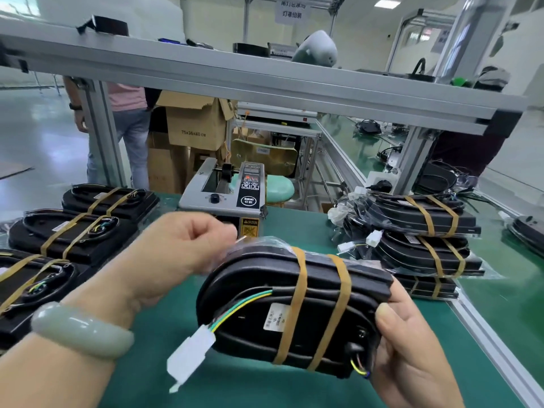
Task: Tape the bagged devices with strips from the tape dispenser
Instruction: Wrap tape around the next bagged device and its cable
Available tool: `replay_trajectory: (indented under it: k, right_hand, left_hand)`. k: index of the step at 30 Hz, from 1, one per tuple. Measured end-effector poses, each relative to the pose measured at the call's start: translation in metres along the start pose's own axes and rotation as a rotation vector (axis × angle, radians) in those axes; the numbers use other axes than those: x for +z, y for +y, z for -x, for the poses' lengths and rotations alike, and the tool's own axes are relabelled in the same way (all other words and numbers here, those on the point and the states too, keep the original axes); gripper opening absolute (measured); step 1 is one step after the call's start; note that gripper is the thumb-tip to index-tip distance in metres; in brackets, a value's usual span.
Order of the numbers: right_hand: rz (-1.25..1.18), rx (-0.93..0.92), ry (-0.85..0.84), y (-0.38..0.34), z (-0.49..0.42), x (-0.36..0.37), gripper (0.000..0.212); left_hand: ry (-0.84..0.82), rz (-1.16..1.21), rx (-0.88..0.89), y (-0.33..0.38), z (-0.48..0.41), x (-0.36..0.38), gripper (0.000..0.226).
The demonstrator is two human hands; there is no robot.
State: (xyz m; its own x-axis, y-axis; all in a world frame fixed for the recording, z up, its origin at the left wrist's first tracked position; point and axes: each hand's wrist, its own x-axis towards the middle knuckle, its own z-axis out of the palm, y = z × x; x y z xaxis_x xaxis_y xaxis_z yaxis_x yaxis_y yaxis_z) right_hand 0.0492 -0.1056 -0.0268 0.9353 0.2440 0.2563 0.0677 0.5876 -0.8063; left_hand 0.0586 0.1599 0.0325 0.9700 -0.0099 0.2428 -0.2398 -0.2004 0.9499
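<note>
The right grip point(412, 343) is clamped on the device point(250, 290), thumb on its near face and fingers wrapped behind its right end, and holds it tilted above the tabletop point(294, 390). The left grip point(182, 248) is curled at the bag's upper left edge. Blur hides whether it pinches the film, the tan sliver point(241, 238) by its fingertips, or nothing.

Two strips point(297, 290) already band the device. The dispenser point(223, 195) sits just behind, and taped stacks lie to the left point(73, 231) and right point(426, 231).

Likely risks:
- The bag is slick and the device is held by one end only, so it could slide or twist out if the left grip lets go.
- The connector point(191, 351) dangles free on its wires below the device, so it could snag on the tabletop edge or catch under the device when it is set down.
- A fresh strip may fold onto itself or stick to a finger before it reaches the bag.
- A strip pressed over loose film would wrinkle and hold poorly.
- The wires at the right end sit under the thumb and could be pinched.
</note>
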Motion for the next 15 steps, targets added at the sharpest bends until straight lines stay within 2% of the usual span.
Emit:
replay_trajectory:
  k: [2,3,4,5,6,7,8,9,10,11,12,14,15]
  right_hand:
    - [-0.052,0.018,0.007,-0.002,0.000,0.001,0.043]
    - [-0.074,0.016,0.013,-0.004,-0.001,0.001,0.042]
    - [-0.110,0.026,0.024,-0.005,-0.001,0.001,0.043]
    - [-0.159,0.053,0.039,-0.006,-0.003,0.002,0.051]
    - [-0.233,0.093,0.039,-0.006,-0.003,0.003,0.062]
    - [-0.345,0.108,0.032,-0.006,-0.003,0.009,0.068]
    - [-0.386,0.113,0.075,-0.005,-0.002,0.014,0.064]
    - [-0.372,0.152,0.190,-0.007,0.005,0.013,0.056]
    - [-0.412,0.195,0.224,-0.006,0.006,0.008,0.051]
    - [-0.449,0.222,0.184,-0.002,0.004,0.005,0.051]
    - [-0.504,0.265,0.154,0.004,0.001,0.005,0.054]
    - [-0.541,0.265,0.000,0.011,-0.001,0.008,0.062]
    - [-0.535,0.252,0.000,0.011,-0.002,0.008,0.068]
  left_hand:
    - [0.280,-0.075,0.195,0.004,-0.002,-0.002,0.031]
    - [0.389,-0.008,0.253,0.005,-0.002,-0.005,0.033]
    - [0.461,0.152,0.256,0.003,-0.002,-0.009,0.035]
    - [0.460,0.337,0.195,-0.001,-0.003,-0.013,0.037]
    - [0.380,0.451,0.099,-0.007,0.002,-0.014,0.050]
    - [0.220,0.479,-0.019,-0.015,0.007,-0.013,0.082]
    - [0.058,0.487,-0.155,-0.021,0.012,-0.009,0.113]
    - [-0.107,0.513,-0.248,-0.024,0.018,0.001,0.130]
    - [-0.278,0.517,-0.256,-0.025,0.025,0.014,0.132]
    - [-0.394,0.525,-0.206,-0.024,0.031,0.028,0.122]
    - [-0.405,0.546,-0.151,-0.025,0.035,0.040,0.102]
    - [-0.217,0.593,-0.111,-0.025,0.037,0.060,0.059]
    - [-0.108,0.622,-0.139,-0.024,0.035,0.064,0.045]
